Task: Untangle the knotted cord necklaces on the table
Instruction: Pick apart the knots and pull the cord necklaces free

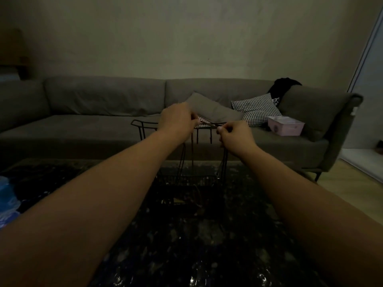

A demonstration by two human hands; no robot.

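**Both hands up, cords stretched between them**

The left hand (178, 121) is pinching one end of a short brownish stretch of the cord necklaces (207, 123), fingers curled round it, and the right hand (236, 136) is pinching the other end just beside it. The two hands are raised well above the dark speckled surface (207, 245), near each other but apart. Dark strands are hanging down from under each hand toward the surface, where the light is too dim to follow them. Behind the hands a black wire rack (143, 125) is standing at the far edge. Beyond it a grey sofa (93, 112) is carrying a grey cushion (211, 110), a checked cushion (257, 109) and a pink box (286, 126).
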